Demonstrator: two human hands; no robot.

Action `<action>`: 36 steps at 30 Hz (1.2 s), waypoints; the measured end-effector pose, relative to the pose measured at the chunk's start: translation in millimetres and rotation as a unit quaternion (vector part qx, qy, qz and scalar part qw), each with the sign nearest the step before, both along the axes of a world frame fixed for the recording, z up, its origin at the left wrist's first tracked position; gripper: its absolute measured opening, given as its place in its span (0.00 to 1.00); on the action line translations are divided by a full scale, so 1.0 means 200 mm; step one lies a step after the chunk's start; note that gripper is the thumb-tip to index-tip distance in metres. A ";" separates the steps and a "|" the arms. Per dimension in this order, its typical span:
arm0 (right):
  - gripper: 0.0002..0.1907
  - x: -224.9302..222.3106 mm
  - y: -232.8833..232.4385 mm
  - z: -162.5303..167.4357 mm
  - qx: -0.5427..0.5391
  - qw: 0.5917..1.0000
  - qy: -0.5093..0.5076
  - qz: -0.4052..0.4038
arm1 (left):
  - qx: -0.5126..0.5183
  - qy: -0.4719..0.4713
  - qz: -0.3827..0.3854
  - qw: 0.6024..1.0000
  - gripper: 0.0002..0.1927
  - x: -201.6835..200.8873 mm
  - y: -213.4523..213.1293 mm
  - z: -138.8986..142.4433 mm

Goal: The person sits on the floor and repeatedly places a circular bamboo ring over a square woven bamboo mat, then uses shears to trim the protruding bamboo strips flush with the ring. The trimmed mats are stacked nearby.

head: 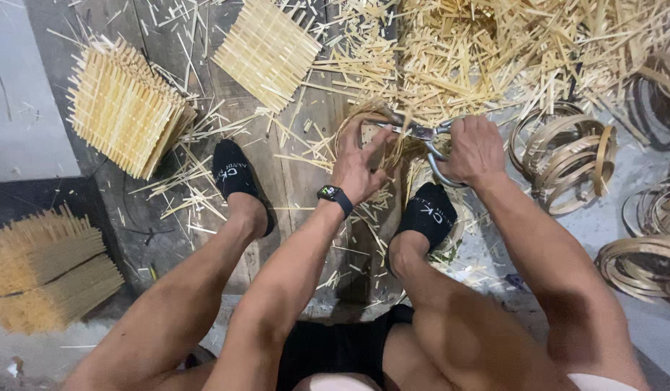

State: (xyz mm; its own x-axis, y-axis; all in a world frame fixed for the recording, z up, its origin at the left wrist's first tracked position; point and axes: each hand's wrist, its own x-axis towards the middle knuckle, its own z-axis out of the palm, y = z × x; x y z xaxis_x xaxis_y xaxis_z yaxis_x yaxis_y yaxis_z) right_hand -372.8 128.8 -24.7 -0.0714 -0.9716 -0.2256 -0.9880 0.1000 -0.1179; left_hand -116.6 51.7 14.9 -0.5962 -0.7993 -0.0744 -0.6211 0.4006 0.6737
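Both forearms reach forward between the bent knees: the left hand [358, 165], with a black watch [335, 195] at the wrist, lies with fingers spread and pressed flat on a round woven bamboo piece [364, 134] on the floor [291, 181], while the right hand [476, 148] has its grip pressed together around the grey loop handles of the shears [422, 132], whose blades point left over that piece. Below the grips, two feet in black socks [426, 215] with small white lettering rest on the floor. Beyond the grips lies a heap of bamboo offcuts [487, 51], with square woven mats [125, 108] far left and coiled bamboo rings [566, 156] right.
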 end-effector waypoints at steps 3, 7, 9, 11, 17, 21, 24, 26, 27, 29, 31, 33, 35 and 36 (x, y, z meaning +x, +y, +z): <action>0.27 -0.02 0.01 0.01 0.164 0.986 -0.016 -0.041 | -0.011 0.044 0.073 0.996 0.49 -0.01 0.05 -0.01; 0.26 -0.08 0.03 0.00 0.087 0.996 0.004 -0.021 | 0.032 0.073 0.135 0.988 0.47 -0.03 0.14 -0.02; 0.33 -0.07 0.03 -0.03 0.039 0.999 0.016 -0.007 | 0.014 0.035 0.094 0.995 0.43 -0.03 0.14 -0.02; 0.29 -0.05 0.02 -0.05 -0.033 0.999 0.007 0.010 | 0.004 0.027 0.069 0.997 0.42 -0.02 0.12 -0.02; 0.17 -0.13 0.05 -0.08 0.095 0.995 0.022 -0.010 | 0.001 0.010 0.014 1.000 0.38 0.03 0.01 0.03; 0.30 -0.08 0.02 -0.05 -0.034 0.999 0.029 0.023 | 0.029 0.030 -0.014 0.999 0.35 0.05 -0.02 0.03; 0.23 -0.01 -0.05 0.01 -0.043 0.996 0.065 0.051 | 0.013 0.017 -0.047 0.999 0.36 0.06 -0.06 0.02; 0.19 -0.03 -0.08 0.05 0.172 0.985 0.017 -0.018 | -0.005 0.021 -0.064 0.998 0.36 0.08 -0.08 0.03; 0.18 -0.05 -0.09 0.07 0.277 0.959 -0.007 -0.052 | -0.010 0.033 -0.068 0.997 0.34 0.08 -0.10 0.04; 0.29 -0.12 -0.08 0.07 0.298 0.945 -0.032 -0.131 | -0.005 0.037 -0.071 0.997 0.33 0.09 -0.11 0.06; 0.32 -0.16 -0.04 0.01 0.245 0.945 -0.056 -0.211 | 0.011 0.023 -0.069 0.997 0.34 0.08 -0.10 0.09; 0.28 -0.18 0.01 -0.06 0.111 0.948 -0.080 -0.288 | 0.043 0.004 -0.019 0.999 0.35 0.07 -0.08 0.11; 0.34 -0.16 0.06 -0.12 -0.037 0.972 0.064 -0.222 | 0.093 -0.001 0.049 0.994 0.38 0.07 -0.06 0.09; 0.39 -0.15 0.09 -0.14 -0.110 0.966 0.136 -0.190 | 0.128 0.005 0.090 0.988 0.41 0.06 -0.06 0.07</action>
State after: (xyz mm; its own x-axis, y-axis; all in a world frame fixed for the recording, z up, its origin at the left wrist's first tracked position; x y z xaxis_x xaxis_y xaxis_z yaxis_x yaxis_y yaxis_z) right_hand -402.9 146.7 -52.4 -0.4594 -0.8861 0.0615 -0.8824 0.4632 0.0819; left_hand -104.1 39.7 28.4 -0.4480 -0.8482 -0.2826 -0.6599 0.1005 0.7446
